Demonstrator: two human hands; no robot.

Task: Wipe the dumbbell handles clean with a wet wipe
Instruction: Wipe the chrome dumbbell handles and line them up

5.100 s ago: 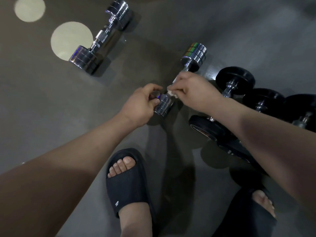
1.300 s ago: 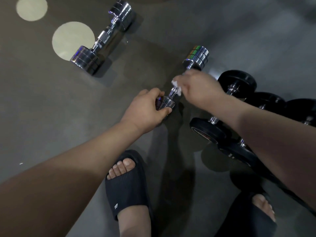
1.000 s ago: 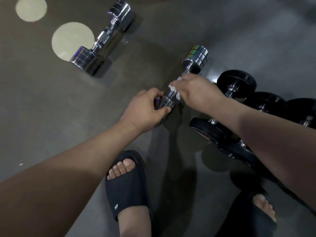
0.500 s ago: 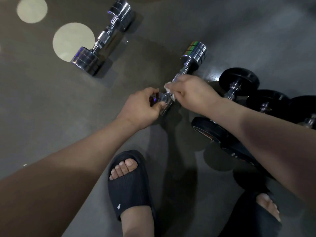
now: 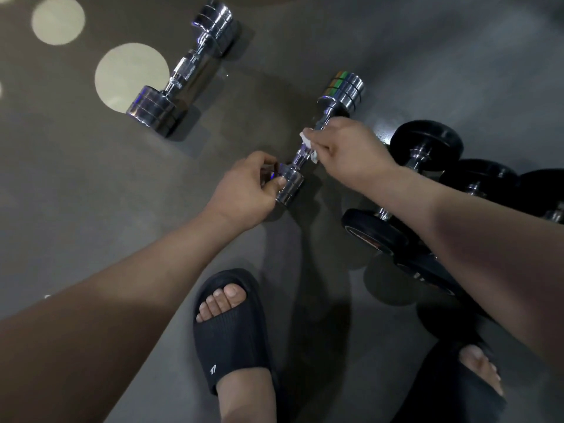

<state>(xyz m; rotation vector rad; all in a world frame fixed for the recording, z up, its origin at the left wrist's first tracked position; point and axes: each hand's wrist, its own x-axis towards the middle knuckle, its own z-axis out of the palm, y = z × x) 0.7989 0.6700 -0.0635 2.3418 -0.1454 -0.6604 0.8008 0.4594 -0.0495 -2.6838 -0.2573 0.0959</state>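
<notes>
Nearest the camera, two feet in black ribbed slide sandals (image 5: 235, 340) stand on the smooth grey floor (image 5: 91, 209), whose edges lie outside the view. Just beyond the toes, the left hand (image 5: 244, 187) curls its grip round the near ringed head (image 5: 290, 186) of a short, shiny chrome dumbbell (image 5: 300, 156) that lies slantwise at floor level. The right hand (image 5: 351, 154) has its grip pinched on a crumpled white wet wipe (image 5: 306, 141), held against the narrow handle towards the far head (image 5: 343, 91). The fingers hide how far the wipe wraps round the bar.

The dumbbell looks like solid metal, so it is likely heavy for its size and quite rigid. Being round and polished, it is apt to roll and to turn slippery once damp. Holding it by a head, as the left hand does, seems the sound way to steady it and leave the handle free. The wipe is limp and light and probably needs firm fingertip pressure to rub rather than slide.

Just right of it, a row of black rubber-headed dumbbells (image 5: 427, 145) sits packed together. Farther off to the left, well apart, a second chrome dumbbell (image 5: 183, 74) lies beside pale round patches (image 5: 131, 76) on the floor. No container shows anywhere.
</notes>
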